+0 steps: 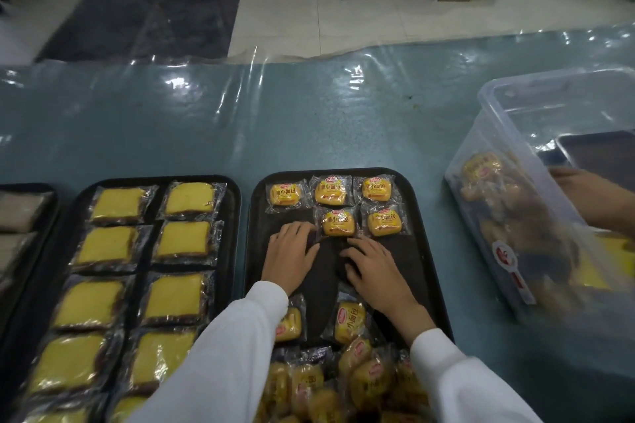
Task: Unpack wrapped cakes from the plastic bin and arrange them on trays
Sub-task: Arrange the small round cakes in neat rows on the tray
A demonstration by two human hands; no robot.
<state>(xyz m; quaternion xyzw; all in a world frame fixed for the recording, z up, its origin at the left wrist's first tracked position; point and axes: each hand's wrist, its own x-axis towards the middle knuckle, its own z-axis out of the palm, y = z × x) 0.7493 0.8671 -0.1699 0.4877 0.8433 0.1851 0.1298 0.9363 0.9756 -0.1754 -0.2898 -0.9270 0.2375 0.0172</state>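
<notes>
A teal speckled table [171, 120] lies under a glossy, wrinkled clear plastic sheet [309, 55]. The centre black tray [424, 251], rounded at its corners, carries five small wrapped cakes [338, 221] in crinkled film at its far end. The left hand [290, 256] rests flat on the tray with fingers relaxed, fingertips touching one cake's wrapper. The right hand [372, 268] lies spread just beside it, holding nothing. A heap of cakes [343, 385] at the near edge is partly hidden by white sleeves [220, 361]. The translucent plastic bin [515, 134] stands right, its contents blurred.
</notes>
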